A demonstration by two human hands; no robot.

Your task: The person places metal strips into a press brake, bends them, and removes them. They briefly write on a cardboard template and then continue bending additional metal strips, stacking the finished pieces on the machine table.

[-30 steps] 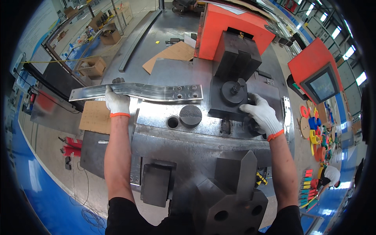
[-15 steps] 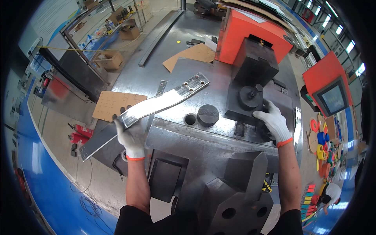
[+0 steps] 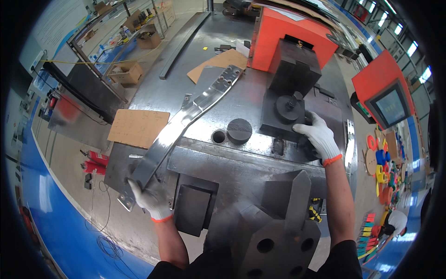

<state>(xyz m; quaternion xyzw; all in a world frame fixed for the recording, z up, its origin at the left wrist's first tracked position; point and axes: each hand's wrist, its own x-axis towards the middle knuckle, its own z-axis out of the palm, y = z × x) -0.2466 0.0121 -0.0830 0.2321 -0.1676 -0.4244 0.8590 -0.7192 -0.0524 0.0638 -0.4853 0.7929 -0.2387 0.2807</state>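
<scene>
A long, shiny flat metal bar [image 3: 177, 122], slightly bent and with holes at its far end, slants across the left part of the machine bed. My left hand [image 3: 152, 201], in a white glove with an orange cuff, is closed on it close to its near end; some fingers are hidden under the bar. My right hand [image 3: 319, 138], gloved alike, grips the right side of a black steel block [image 3: 275, 122], its thumb on the block's edge and its fingers partly hidden. On that block sits a round black die [image 3: 289, 108] with a bolt on top.
Left of the block stand a black steel cylinder [image 3: 239, 130] and a round hole [image 3: 218, 136]. Behind is an orange machine housing [image 3: 290, 37]. Cardboard [image 3: 138, 128] lies on the left, a control screen [image 3: 389, 106] stands right, and a large holed steel block [image 3: 278, 244] is nearest me.
My left hand has moved down and toward me along with the metal bar, which now lies at a steeper slant. My right hand stays at the black block. The whole view has shifted slightly.
</scene>
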